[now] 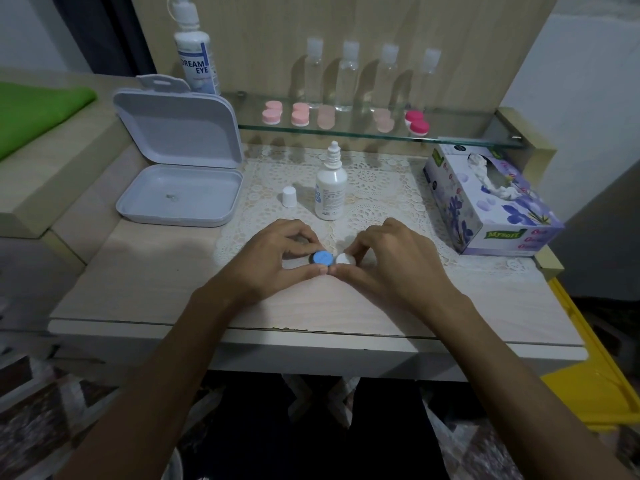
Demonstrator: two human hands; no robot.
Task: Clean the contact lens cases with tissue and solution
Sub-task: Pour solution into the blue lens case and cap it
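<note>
Case, contact lens, 2 caps: blue cap pinched by left hand, white cap pinched by right hand. Case sat on counter, just in front of small solution bottle, caps between curled fingertips and thumbs. Recommended: brace one side, unscrew the other level.

Left hand pinches blue round cap, right hand pinches white round cap of contact lens case, mid pale wooden counter, near front edge.
</note>
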